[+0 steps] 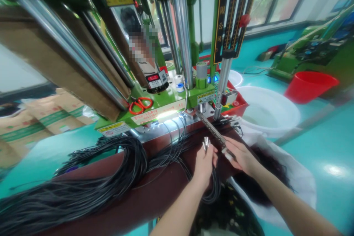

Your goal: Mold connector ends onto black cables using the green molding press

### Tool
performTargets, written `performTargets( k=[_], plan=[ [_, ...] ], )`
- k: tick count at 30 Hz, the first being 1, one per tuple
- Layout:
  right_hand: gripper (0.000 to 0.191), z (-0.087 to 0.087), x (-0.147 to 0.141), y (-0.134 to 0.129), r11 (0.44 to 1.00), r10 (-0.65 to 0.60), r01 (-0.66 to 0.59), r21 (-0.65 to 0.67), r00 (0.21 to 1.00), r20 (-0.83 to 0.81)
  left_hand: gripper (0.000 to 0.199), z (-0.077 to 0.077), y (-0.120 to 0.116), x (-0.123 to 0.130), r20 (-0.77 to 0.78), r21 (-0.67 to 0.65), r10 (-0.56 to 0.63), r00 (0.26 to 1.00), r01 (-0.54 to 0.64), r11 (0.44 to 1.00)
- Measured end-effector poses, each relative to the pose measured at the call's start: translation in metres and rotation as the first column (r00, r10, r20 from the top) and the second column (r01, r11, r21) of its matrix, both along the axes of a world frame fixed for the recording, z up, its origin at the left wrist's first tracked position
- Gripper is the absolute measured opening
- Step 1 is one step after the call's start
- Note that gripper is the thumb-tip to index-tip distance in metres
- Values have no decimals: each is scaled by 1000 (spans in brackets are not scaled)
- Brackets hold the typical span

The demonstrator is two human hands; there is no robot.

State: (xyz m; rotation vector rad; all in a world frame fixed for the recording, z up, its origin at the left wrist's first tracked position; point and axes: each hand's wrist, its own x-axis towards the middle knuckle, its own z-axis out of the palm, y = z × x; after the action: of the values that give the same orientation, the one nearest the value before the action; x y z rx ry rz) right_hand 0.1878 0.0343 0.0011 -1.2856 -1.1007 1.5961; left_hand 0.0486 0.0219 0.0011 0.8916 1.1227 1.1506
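My left hand (pixel 204 162) is closed round several cable ends, whose silvery metal plugs (pixel 206 143) stick up above the fingers. Black cables (pixel 214 188) hang in a loop below that hand. My right hand (pixel 243 156) is closed at the near end of a long, narrow metal bar (pixel 210 128) with a row of small slots. A small pale piece (pixel 228 154) shows by its fingertips; I cannot tell whether it is part of the bar. The bar's far end reaches the base of a green press machine (pixel 171 107).
A thick bundle of black cables (pixel 121 177) lies across the brown table (pixel 163 195) to the left. Orange-handled scissors (pixel 140 105) rest on the press. A white tub (pixel 271 112) and a red bucket (pixel 309 87) stand on the right. A person (pixel 141 51) is behind the machine.
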Motion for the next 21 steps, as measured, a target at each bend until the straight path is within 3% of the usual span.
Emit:
performTargets(
  k=[4,8,15,18,21],
  plan=[
    [53,4,0,-1,999,49,-50,18,998,32,35,7,6,1,-37,-99,-140,990,135,986],
    [56,6,3,-1,998,64,-64,20,997,37,35,11,9,0,-7,-173,-173,985,169,970],
    [69,5,3,4,989,145,-146,8,986,77,33,8,7,0,-1,-145,-166,986,164,976],
    [66,2,0,5,985,164,-166,42,985,48,31,3,6,0,-40,-120,-115,993,110,987],
    [65,2,-1,2,988,146,-147,56,989,20,30,1,6,-4,-51,-86,-137,989,132,987]
  ],
)
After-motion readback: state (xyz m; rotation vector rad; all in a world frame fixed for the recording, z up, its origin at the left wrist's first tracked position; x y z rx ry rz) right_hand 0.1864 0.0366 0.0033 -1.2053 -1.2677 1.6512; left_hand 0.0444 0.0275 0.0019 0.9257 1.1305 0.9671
